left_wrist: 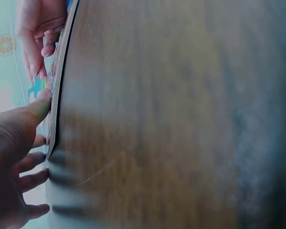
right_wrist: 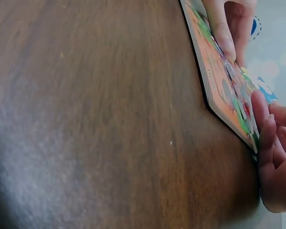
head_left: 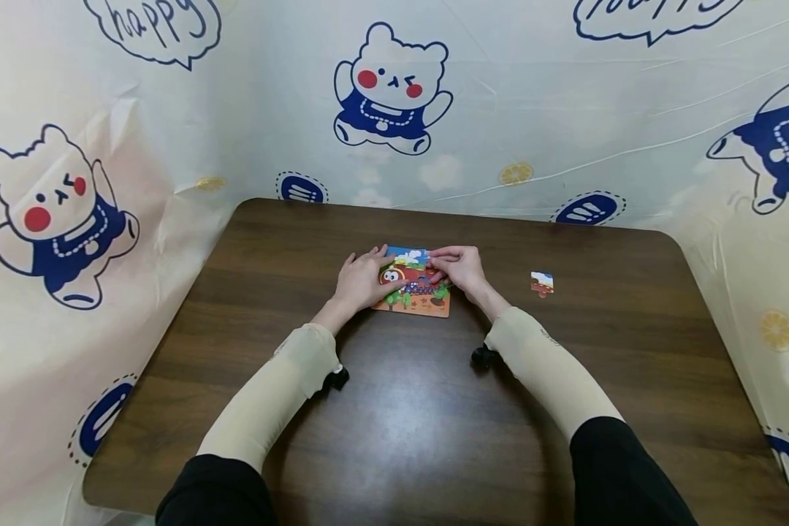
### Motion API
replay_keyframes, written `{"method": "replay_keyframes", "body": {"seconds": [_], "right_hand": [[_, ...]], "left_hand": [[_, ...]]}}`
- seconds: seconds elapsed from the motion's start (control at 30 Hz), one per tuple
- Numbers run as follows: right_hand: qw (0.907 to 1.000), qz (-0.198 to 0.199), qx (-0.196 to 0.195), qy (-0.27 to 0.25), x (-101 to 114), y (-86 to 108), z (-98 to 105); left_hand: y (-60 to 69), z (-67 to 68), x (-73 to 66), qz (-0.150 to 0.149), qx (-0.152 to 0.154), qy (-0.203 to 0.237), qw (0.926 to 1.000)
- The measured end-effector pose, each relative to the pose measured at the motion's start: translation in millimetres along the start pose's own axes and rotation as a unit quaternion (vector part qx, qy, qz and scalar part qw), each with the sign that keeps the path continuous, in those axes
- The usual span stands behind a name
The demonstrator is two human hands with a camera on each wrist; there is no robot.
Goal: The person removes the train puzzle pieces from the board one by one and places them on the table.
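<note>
A colourful jigsaw puzzle board (head_left: 421, 305), with a red cartoon vehicle, green trees and blue sky, lies at the middle back of the table. My left hand (head_left: 361, 281) rests on its left side, fingers spread and thumb reaching across the picture. At the upper right part of the board, my right hand (head_left: 462, 269) pinches a small blue puzzle piece (left_wrist: 35, 88) between thumb and fingertips. Those fingers hide most of that piece in the head view. The right wrist view shows the board's orange edge (right_wrist: 214, 78) flat on the table, with both hands over the picture.
A loose puzzle piece (head_left: 542, 283), blue, white and red, lies on the table right of the board. The brown wooden table (head_left: 408, 424) meets a printed cloth (head_left: 519, 95) with cartoon bears at its back and sides.
</note>
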State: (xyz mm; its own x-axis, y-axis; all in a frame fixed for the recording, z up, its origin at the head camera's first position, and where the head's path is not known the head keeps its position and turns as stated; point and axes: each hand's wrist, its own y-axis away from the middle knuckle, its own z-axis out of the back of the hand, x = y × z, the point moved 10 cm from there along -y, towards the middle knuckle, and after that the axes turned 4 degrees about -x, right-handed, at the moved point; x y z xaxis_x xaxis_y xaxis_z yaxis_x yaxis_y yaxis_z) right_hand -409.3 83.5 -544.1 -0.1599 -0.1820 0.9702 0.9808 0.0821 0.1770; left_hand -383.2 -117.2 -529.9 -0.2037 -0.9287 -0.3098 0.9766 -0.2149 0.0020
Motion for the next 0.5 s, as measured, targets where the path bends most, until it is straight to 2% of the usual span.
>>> {"method": "replay_keyframes", "body": {"seconds": [0.5], "right_hand": [[0.9989, 0.003, 0.000, -0.046, -2.5, 2.8, 0.6]], "left_hand": [[1.0, -1.5, 1.1, 0.007, -0.008, 0.011, 0.9999]]}}
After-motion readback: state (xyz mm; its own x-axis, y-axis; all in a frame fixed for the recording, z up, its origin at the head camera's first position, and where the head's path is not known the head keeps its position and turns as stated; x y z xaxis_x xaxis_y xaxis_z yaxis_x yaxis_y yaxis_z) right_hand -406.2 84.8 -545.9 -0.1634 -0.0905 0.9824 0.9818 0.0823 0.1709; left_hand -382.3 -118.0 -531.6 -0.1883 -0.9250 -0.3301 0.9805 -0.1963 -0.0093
